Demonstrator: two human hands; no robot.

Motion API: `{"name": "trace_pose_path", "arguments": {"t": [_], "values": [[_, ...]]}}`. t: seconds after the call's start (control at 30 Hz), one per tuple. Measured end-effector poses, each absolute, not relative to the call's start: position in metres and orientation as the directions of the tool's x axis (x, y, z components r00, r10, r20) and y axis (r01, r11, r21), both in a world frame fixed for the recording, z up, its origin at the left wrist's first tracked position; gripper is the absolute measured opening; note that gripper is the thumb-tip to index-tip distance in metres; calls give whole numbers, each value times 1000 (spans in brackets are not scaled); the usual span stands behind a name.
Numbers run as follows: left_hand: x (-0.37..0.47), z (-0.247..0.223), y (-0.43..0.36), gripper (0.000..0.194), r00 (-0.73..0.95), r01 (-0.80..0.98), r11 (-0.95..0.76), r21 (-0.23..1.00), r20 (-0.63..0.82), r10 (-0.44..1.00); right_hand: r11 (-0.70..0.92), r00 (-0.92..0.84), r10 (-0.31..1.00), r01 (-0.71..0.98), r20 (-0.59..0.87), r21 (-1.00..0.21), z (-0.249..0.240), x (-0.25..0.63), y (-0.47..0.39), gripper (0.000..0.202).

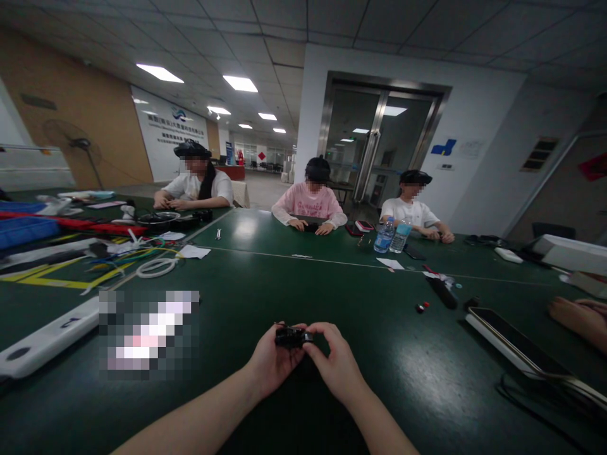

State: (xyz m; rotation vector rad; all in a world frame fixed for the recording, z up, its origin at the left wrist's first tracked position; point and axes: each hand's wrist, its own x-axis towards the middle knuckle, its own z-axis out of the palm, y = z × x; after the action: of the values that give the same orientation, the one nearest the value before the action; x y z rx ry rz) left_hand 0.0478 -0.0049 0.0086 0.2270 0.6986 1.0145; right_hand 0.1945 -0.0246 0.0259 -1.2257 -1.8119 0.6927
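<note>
A small black object [290, 337], too small to name, is held just above the green table [227, 417] at the lower middle of the view. My left hand [269, 361] cups it from the left, fingers underneath. The thumb and index finger of my right hand [334, 360] pinch its right end. Both hands are close together, and the object's underside is hidden by my left fingers.
Blue trays [28, 232], cables and a white device [57, 335] lie at left. Two bottles [392, 237] stand ahead. A dark-screened phone [516, 338] on a white block lies at right, near another person's hand [578, 319]. Three people sit opposite.
</note>
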Motion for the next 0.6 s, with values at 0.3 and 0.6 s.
{"name": "trace_pose_path", "arguments": {"t": [0.3, 0.6], "values": [[45, 13, -7, 36, 423, -630, 603, 489, -435, 795, 396, -107, 915, 420, 388, -817, 24, 211, -17, 19], [44, 8, -5, 42, 438, -606, 615, 504, -434, 787, 390, -25, 912, 366, 410, -845, 24, 227, -10, 25]]}}
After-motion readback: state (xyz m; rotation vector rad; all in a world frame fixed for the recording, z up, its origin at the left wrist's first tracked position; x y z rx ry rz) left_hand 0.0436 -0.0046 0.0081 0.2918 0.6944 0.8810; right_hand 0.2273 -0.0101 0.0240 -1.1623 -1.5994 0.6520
